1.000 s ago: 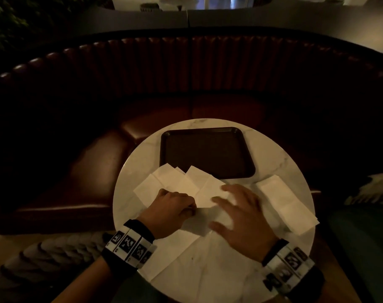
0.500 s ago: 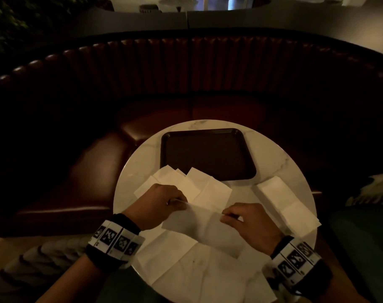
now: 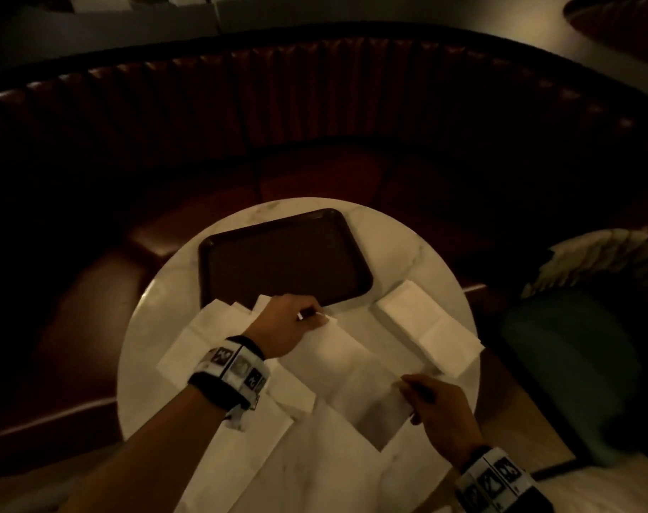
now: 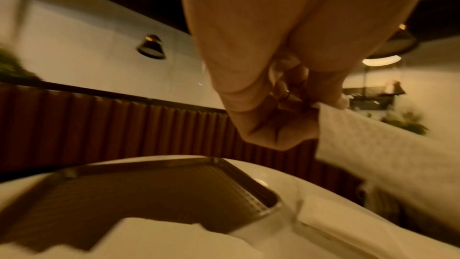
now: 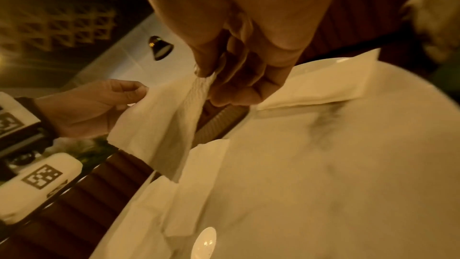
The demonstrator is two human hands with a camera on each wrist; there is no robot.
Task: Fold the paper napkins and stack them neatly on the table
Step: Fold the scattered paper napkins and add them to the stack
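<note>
The left hand [image 3: 282,323], reaching toward the brown tray [image 3: 285,261], pinches one corner of an unfolded paper napkin [image 3: 352,368] held above the marble table [image 3: 407,246]; the right hand [image 3: 441,412], nearer the body, pinches the opposite corner.

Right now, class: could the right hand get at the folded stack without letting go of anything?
Probably not: the right hand pinches one corner of the lifted napkin, though the stack lies unobstructed nearby.
</note>
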